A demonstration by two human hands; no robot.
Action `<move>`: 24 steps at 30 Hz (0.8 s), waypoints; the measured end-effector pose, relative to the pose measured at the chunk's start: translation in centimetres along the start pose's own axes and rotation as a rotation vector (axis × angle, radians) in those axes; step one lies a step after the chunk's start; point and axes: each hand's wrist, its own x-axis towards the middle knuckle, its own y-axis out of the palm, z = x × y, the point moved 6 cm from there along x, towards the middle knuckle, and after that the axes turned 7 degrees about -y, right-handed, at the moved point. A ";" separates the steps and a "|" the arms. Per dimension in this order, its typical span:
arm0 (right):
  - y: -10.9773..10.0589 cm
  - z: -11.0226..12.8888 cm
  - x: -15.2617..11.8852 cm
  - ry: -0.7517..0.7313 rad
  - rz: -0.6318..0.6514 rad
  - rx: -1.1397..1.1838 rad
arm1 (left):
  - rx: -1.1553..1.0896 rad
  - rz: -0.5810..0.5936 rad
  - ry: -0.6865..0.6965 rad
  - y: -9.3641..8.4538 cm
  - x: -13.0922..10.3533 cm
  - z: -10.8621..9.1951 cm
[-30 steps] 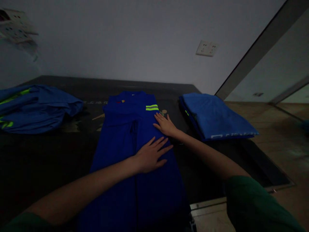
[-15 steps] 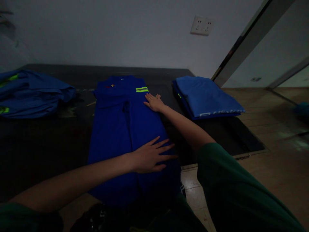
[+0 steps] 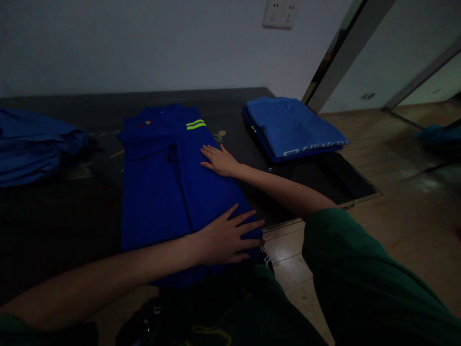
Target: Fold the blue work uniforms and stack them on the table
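A blue work garment (image 3: pixel 151 192) lies stretched out on a dark table, its collar at the far end and its near end by my body. Its sleeves are laid inward across the front, and a yellow-green reflective band shows near the far right shoulder. My left hand (image 3: pixel 228 238) rests flat on the near right part of the cloth, fingers spread. Farther up, along the right edge, my right hand (image 3: pixel 221 162) lies flat with its fingers stretched out. Neither hand grips the fabric.
On the right of the dark table (image 3: pixel 201 96) sits a folded stack of blue clothes (image 3: pixel 291 125) with white lettering. A crumpled blue garment (image 3: pixel 32 144) lies at the left. Behind is a wall with a socket plate (image 3: pixel 280 13); wooden floor (image 3: pixel 406 178) extends to the right.
My right hand has slid down the garment's right edge, toward me and away from the reflective band. My left hand stays flat near the lower right. The view has shifted slightly.
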 end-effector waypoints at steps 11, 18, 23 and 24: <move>-11.3 5.2 -20.3 0.291 0.008 0.681 | -0.092 -0.186 -0.218 -3.0 1.2 5.9; 0.7 9.7 -31.0 0.604 0.130 1.065 | -0.003 -0.069 -0.282 -0.4 0.6 4.9; 4.0 10.6 -28.8 0.547 -0.131 1.413 | 0.028 -0.060 -0.276 0.0 0.7 4.9; 3.9 10.7 -28.7 0.552 -0.125 1.437 | 0.030 -0.059 -0.278 0.0 0.6 5.0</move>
